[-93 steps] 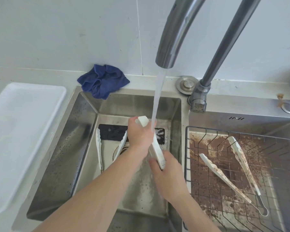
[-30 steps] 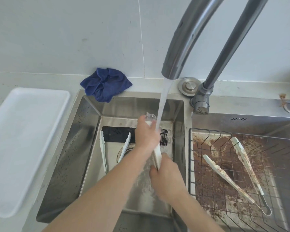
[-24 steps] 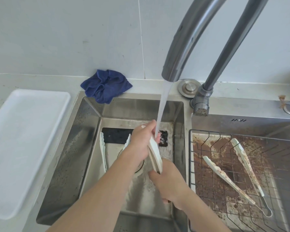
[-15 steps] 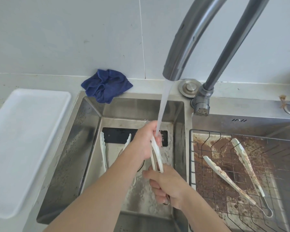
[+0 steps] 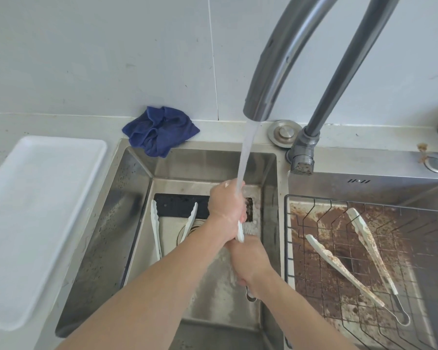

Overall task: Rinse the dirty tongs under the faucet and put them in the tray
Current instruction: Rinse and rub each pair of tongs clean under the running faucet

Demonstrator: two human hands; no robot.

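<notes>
- Wall (image 5: 99, 59): pale tile w/ thin grout lines, behind a light counter (image 5: 61, 125).
- White tray (image 5: 36, 223) on counter, left of sink, nothing visible in it.
- Crumpled blue cloth (image 5: 159, 130) at back edge, partly over the sink rim.
- Steel sink, left basin (image 5: 106, 236): dark specks on left wall, wet floor, black strip at the back by the drain.
- Faucet (image 5: 276, 66) arcs over left basin; water stream (image 5: 245, 152) running, lands on the left hand.
- Round metal button (image 5: 285, 132) on rim just left of faucet base.
- Right basin: wire rack (image 5: 314, 205) over a floor smeared w/ brown grime.
- Dirty tongs (image 5: 359, 263) lie open in a V on the rack, brown-stained, metal loop end toward the near right.
- 2nd white pair, spare tongs (image 5: 156, 228), rests open on left basin floor, tips toward the back.
- Held tongs (image 5: 240, 231) sit under the stream, mid left basin; only a white bit shows betw. the hands, plus a metal end below the right fist.
- Left hand (image 5: 225, 205): forearm in from lower left, fingers curled round the upper part of the held tongs, knuckles up.
- Right hand (image 5: 250, 266): in from lower right, fisted round the handle end, just below & touching the left hand.
</notes>
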